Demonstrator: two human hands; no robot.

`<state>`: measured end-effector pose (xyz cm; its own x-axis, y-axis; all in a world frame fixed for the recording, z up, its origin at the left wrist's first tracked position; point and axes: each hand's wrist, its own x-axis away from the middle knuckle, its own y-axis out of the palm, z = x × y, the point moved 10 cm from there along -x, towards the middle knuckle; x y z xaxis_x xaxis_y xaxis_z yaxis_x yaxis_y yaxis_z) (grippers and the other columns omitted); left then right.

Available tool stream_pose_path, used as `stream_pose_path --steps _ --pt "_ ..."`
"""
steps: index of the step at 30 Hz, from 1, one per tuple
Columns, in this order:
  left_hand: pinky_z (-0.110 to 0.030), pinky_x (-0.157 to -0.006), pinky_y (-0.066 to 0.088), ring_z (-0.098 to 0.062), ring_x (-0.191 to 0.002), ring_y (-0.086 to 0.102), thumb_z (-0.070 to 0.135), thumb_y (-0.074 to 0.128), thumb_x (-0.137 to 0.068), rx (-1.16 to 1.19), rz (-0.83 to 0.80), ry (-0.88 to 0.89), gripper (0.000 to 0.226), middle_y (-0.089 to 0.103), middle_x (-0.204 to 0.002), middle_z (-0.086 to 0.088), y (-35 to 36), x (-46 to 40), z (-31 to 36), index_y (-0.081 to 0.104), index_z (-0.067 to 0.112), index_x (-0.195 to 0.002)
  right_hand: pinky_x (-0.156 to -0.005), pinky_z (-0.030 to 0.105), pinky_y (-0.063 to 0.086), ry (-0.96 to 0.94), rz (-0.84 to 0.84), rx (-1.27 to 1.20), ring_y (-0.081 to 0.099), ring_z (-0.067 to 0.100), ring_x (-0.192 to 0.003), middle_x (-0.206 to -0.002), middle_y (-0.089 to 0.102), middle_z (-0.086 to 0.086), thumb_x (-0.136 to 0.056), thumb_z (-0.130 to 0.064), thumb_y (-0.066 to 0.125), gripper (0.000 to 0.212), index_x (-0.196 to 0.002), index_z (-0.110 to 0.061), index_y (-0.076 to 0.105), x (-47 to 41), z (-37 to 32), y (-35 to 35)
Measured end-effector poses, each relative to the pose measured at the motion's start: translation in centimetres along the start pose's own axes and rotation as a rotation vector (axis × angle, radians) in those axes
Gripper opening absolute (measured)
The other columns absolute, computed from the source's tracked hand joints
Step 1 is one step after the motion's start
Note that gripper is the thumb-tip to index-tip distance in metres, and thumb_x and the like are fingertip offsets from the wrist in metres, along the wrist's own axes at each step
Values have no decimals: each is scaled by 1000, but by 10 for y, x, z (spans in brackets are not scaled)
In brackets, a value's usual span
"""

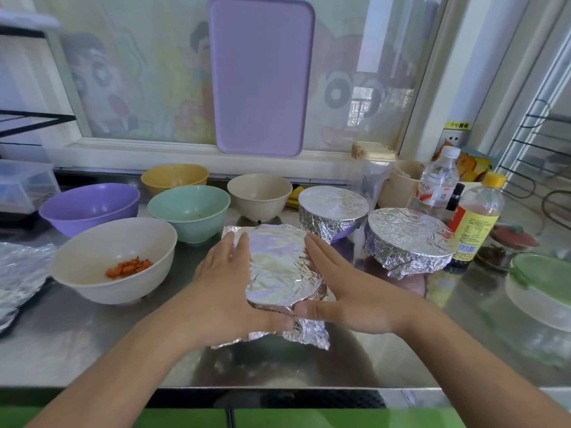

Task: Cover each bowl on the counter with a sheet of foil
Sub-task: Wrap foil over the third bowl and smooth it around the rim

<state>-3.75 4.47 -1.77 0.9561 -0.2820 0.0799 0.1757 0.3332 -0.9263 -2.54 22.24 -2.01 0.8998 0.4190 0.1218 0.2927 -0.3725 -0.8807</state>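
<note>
A bowl under a sheet of foil (278, 267) stands at the middle of the steel counter (92, 341). My left hand (222, 279) presses its left side with straight fingers, and my right hand (340, 288) presses its right side; both thumbs meet at the foil's near edge. Two foil-covered bowls (333, 205) (408, 239) stand to the right. Uncovered are a white bowl with orange pieces (114, 261), a purple bowl (89, 205), a green bowl (190, 211), a yellow bowl (174, 177) and a beige bowl (259, 194).
Loose foil (18, 273) lies at the left edge. Bottles (475, 217) (437, 183), a cup and a green-lidded container (540, 285) crowd the right side. A purple tray (261, 75) leans on the window behind. A clear box (24, 186) sits far left.
</note>
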Motion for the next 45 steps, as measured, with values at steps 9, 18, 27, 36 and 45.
stream_pose_path --steps 9,18,27,36,45 --pt "-44 -129 22 -18 -160 8 112 52 -34 25 159 58 170 2 -173 6 -3 -3 1 -20 28 -163 -97 -8 -15 -47 129 88 -20 -13 -145 -161 -22 -26 -95 -59 67 121 -164 -16 -22 -2 -6 1" --pt "-39 -128 24 -11 -159 7 98 70 -47 44 157 63 161 -2 -172 15 -6 -1 1 -18 30 -164 -111 3 2 7 35 -150 -5 -26 -138 -158 -9 -38 -102 -57 56 92 -166 -36 -5 0 -1 -14" --pt "-39 -131 3 -17 -160 -15 90 74 -59 -93 85 45 158 -25 -172 8 -12 0 0 -30 28 -160 -122 19 -4 24 106 -85 -16 -8 -154 -172 -18 -20 -102 -66 47 95 -168 -27 -9 -11 -3 -6" --pt "-42 -131 -2 -19 -159 -22 114 30 -46 -12 128 -4 158 -20 -173 2 0 1 15 -26 22 -161 -114 27 21 63 306 121 18 15 -147 -150 30 -8 -103 -67 32 82 -166 -22 5 13 -20 -17" --pt "-36 -128 12 -15 -156 2 108 36 -57 -1 207 84 130 8 -162 10 -5 -2 15 -7 34 -155 -127 31 15 58 212 -134 9 -2 -155 -170 11 -20 -99 -65 54 87 -168 -30 14 -7 -9 -31"
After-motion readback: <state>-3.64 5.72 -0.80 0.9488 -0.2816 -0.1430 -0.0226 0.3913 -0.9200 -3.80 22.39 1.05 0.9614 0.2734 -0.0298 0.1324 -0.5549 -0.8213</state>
